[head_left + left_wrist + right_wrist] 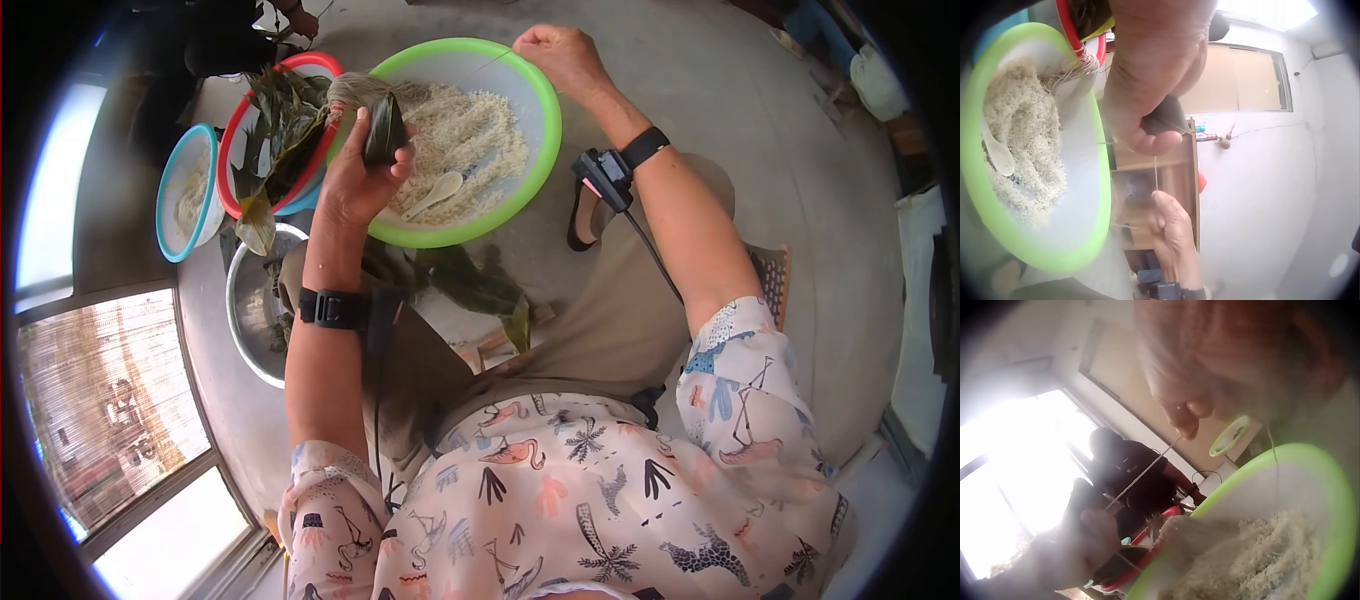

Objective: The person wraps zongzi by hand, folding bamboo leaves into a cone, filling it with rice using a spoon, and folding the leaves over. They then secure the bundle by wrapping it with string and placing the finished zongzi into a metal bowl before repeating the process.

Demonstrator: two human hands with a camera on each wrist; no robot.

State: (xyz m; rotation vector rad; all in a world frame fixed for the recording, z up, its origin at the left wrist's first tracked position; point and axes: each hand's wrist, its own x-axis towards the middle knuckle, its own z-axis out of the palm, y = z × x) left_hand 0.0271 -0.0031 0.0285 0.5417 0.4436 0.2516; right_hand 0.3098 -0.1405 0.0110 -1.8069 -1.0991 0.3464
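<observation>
- The left hand (358, 180) holds a dark green leaf-wrapped bundle (386, 130), its fingers and thumb curled round it; the bundle points upward, above the left edge of the green-rimmed basin.
- The right hand (565, 62) pinches a thin string (1141, 475) between thumb and fingertips, at the far right rim of that basin; the string is drawn straight between the two hands.
- The green-rimmed basin (553, 110) contains white rice (490, 130), heaped unevenly, with part of the inner wall bare.
- A white spoon (440, 188) lies on the rice, near the side closest to the person.
- A bunch of pale strings (355, 90) hangs over the meeting edges of the green-rimmed basin and the red-rimmed basin (227, 170).
- Long green leaves (285, 120) fill the red-rimmed basin, one drooping over its near rim.
- A blue-rimmed basin (163, 190) stands to the left, with pale contents too unclear to name.
- A metal bowl (233, 300) sits on the floor (840, 200) beside the person's leg, with dark items inside, partly hidden.
- More broad leaves (465, 280) lie below the green-rimmed basin, between the person's legs.
</observation>
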